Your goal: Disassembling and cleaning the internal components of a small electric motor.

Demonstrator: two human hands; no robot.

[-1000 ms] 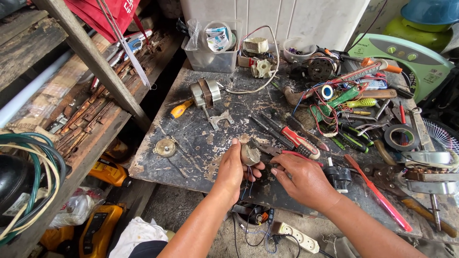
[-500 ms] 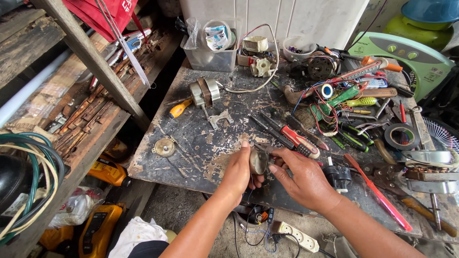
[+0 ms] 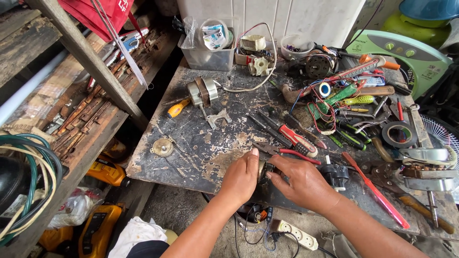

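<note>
My left hand (image 3: 240,180) and my right hand (image 3: 302,184) meet at the front edge of a worn, paint-flaked workbench (image 3: 191,153). Between them sits a small round metal motor part (image 3: 264,170), mostly covered by my fingers. Both hands grip it, the left from the left side and the right from the right. Red-handled pliers (image 3: 292,138) lie just behind my hands. A black plug-like piece (image 3: 335,175) rests beside my right hand.
On the bench are a small motor (image 3: 203,91), a yellow-handled screwdriver (image 3: 177,108), a round metal disc (image 3: 162,147), a red screwdriver (image 3: 376,192), a tape roll (image 3: 399,134) and tangled tools. A clear plastic tub (image 3: 205,53) stands at the back. A power strip (image 3: 294,233) lies below.
Both hands have come nearer the bench's front edge with the metal part. My right hand has closed in on it from the right, and the part is now more hidden.
</note>
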